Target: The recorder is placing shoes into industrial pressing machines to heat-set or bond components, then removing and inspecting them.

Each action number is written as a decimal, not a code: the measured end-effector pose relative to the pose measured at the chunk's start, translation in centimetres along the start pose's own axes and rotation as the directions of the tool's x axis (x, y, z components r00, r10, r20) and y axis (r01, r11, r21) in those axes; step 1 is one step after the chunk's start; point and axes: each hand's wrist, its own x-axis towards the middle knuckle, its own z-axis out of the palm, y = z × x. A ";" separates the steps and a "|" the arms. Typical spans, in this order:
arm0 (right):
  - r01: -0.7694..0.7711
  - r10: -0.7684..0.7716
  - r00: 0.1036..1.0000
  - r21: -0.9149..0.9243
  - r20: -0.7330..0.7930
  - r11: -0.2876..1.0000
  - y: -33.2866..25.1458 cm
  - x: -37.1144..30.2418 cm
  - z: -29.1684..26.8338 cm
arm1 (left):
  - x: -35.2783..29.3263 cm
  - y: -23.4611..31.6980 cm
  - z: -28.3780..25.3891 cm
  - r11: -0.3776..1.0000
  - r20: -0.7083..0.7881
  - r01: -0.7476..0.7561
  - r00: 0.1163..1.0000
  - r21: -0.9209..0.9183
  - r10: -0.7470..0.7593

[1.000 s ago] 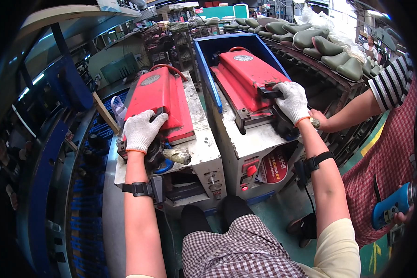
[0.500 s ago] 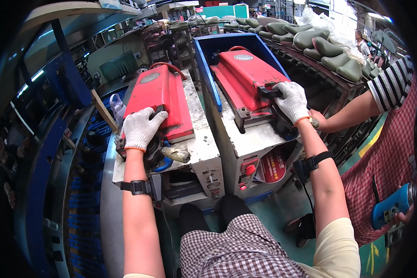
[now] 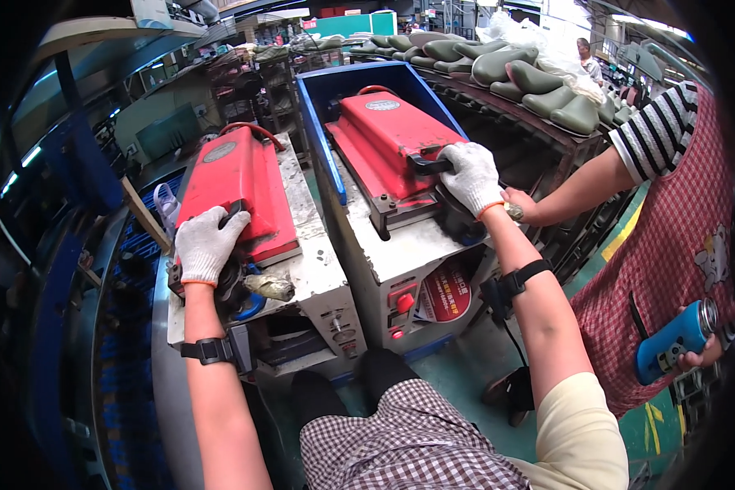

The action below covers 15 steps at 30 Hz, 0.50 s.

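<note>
Both my hands wear white knitted gloves. My left hand (image 3: 210, 243) is closed on the black handle (image 3: 237, 214) at the near end of the left red machine lid (image 3: 229, 184). With my right hand (image 3: 469, 174) I grip the black handle (image 3: 427, 165) on the right red lid (image 3: 396, 135). Both lids lie lowered on their machines. A tape-wrapped lever (image 3: 269, 286) sticks out below the left lid. Beside my right wrist, a co-worker's hand (image 3: 524, 204) is at a similar wrapped lever (image 3: 514, 211), though its fingers are partly hidden.
A co-worker in a red checked apron (image 3: 621, 310) stands close on my right, holding a blue bottle (image 3: 676, 347). Dark green shoes (image 3: 547, 102) fill a rack behind the machines. Red switches (image 3: 402, 300) sit on the right machine's front. Blue racking (image 3: 135, 351) runs along the left.
The whole view has swung slightly right, so the machines appear farther left. Both my hands remain on their handles. The co-worker's bottle shows more fully.
</note>
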 end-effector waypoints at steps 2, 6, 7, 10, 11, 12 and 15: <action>-0.004 0.004 1.000 -0.006 0.011 1.000 0.1 0.0 -0.1 | 0.0 0.0 0.1 1.000 0.003 -0.004 1.000 -0.009 0.004; -0.012 0.012 1.000 0.001 0.009 1.000 0.0 0.0 -0.5 | 0.0 0.0 0.1 0.998 -0.043 -0.045 0.998 -0.035 0.043; -0.001 0.001 1.000 0.003 0.004 1.000 -0.1 0.1 -0.5 | 0.0 -0.1 0.0 0.999 -0.035 -0.027 0.999 -0.023 0.026; 0.021 -0.021 0.999 0.022 -0.024 1.000 0.0 -0.1 -0.3 | 0.0 0.1 0.0 0.999 -0.021 -0.007 1.000 -0.037 0.006; 0.002 -0.002 1.000 0.006 0.002 1.000 -0.1 0.0 -0.4 | 0.0 0.1 0.0 0.999 -0.025 -0.001 1.000 -0.038 0.000; 0.008 -0.008 1.000 0.006 0.001 1.000 -0.1 0.0 -0.4 | -0.1 0.1 -0.1 0.999 -0.023 0.000 1.000 -0.039 -0.001; 0.005 -0.005 1.000 -0.001 0.010 1.000 -0.3 0.0 -0.4 | -0.1 -0.1 0.0 0.999 -0.030 0.004 1.000 -0.039 -0.005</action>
